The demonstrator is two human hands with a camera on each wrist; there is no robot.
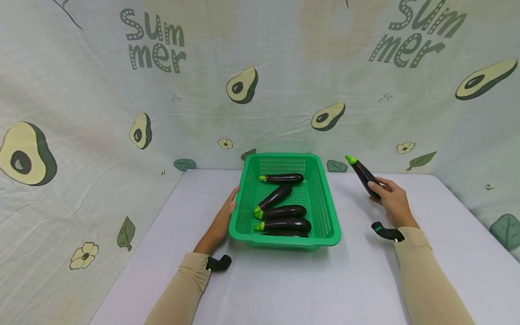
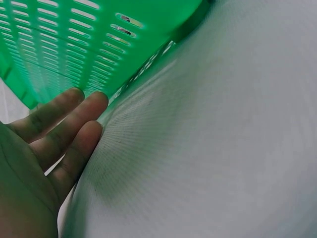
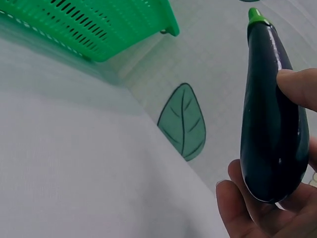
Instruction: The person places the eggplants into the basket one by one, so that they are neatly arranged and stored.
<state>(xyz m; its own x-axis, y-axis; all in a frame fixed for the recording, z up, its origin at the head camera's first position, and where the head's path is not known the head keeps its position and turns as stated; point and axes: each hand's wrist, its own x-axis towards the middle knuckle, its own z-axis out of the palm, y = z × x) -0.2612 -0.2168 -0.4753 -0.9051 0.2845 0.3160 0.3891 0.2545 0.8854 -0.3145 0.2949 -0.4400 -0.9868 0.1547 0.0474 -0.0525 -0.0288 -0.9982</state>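
Observation:
A green plastic basket [image 1: 334, 221] with slotted walls stands on the table, several dark eggplants [image 1: 284, 224] lying inside it. At its left side, my left hand [image 1: 221, 221] rests with straight fingers against the wall; in the left wrist view the fingertips [image 2: 94, 106] are right at the slotted side. To the right of the basket, my right hand [image 1: 395, 203] grips another eggplant [image 1: 363, 175] round its thick end, its green stem pointing up and to the left. In the right wrist view the thumb lies along the held eggplant [image 3: 270, 114], and fingers curl beneath it.
The white table [image 1: 280, 289] ends at a cloth backdrop [image 1: 280, 122] printed with avocados, leaves and lettering, just behind the basket. Black wrist devices [image 1: 219, 262] sit on both sleeves.

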